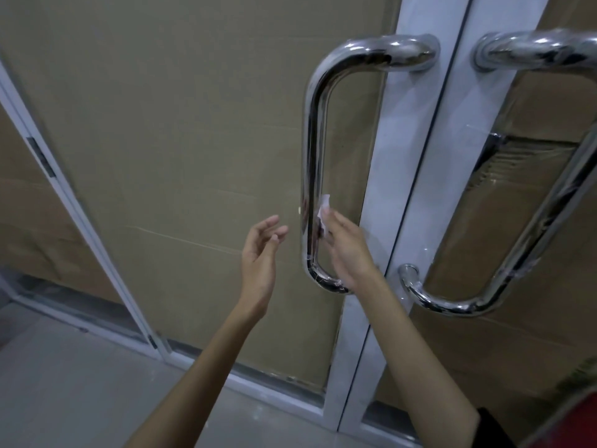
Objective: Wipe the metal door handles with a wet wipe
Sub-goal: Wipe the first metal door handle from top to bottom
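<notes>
Head view, right hand (347, 250) pinching wet wipe (324, 205) on left handle (311, 150), prob. touching, left hand (260, 257) fingers loosely spread.

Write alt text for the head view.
The right hand presses a white wet wipe against the lower bar of the left door handle. The left hand hovers open beside it, and the right door handle goes untouched.

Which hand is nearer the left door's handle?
Right. The right hand presses the wet wipe against the left door handle; the left hand hovers open beside it, not touching.
</notes>
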Tool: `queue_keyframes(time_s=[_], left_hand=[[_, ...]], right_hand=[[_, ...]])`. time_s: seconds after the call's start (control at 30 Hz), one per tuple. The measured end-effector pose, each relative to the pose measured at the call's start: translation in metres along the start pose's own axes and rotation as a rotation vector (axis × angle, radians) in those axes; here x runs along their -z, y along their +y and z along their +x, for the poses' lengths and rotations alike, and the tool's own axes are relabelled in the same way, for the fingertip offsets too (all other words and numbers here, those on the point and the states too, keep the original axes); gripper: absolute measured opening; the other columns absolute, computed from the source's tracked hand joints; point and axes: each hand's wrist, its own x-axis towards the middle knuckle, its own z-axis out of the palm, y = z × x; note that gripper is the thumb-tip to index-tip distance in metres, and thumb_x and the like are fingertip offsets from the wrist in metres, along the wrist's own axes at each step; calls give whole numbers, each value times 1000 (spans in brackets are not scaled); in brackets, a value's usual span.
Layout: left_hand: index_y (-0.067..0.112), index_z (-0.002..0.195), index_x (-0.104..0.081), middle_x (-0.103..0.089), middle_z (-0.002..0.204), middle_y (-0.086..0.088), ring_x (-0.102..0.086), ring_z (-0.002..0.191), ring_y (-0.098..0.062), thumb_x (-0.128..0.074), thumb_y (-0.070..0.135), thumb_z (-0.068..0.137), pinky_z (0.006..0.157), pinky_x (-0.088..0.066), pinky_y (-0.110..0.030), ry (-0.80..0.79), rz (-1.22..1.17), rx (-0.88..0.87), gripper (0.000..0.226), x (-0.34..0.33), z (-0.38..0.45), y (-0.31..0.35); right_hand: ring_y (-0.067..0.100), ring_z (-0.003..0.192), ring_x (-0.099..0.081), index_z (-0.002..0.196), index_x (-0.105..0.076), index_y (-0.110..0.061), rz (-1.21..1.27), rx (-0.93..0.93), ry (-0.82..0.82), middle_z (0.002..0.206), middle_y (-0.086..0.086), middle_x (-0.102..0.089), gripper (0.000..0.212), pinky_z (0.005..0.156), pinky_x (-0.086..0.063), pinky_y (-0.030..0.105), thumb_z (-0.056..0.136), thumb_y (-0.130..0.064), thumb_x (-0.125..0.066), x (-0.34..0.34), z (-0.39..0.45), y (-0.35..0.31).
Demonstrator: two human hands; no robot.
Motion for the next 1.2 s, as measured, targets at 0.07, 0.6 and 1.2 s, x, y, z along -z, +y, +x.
queue_keyframes(time_s=[0.07,0.6,1.2], left_hand=[[13,122,-54,-66,104,1,-62,96,3,-42,0,97,83,-43,-4,-40,12,-3,31,-5,0,1],[7,122,-52,-64,100,1,-63,94,-4,-39,-3,97,74,-44,-4,44,-30,42,30,6,6,-11],[5,129,-46,-59,110,-2,-61,93,-5,-44,-2,95,74,-47,-4,142,-64,74,35,22,0,-8]], right_hand=[[10,101,-65,110,-67,-9,97,57,51,107,-1,-71,32,90,-49,24,97,-33,-50,-15,-4,9],[7,58,-36,62,-53,-28,-482,152,134,57,-13,-41,26,58,-32,31,79,-39,-70,6,-5,59],[14,137,-34,137,-45,-5,-1433,1007,-285,146,3,-40,62,118,-20,28,81,14,-60,73,-22,92]])
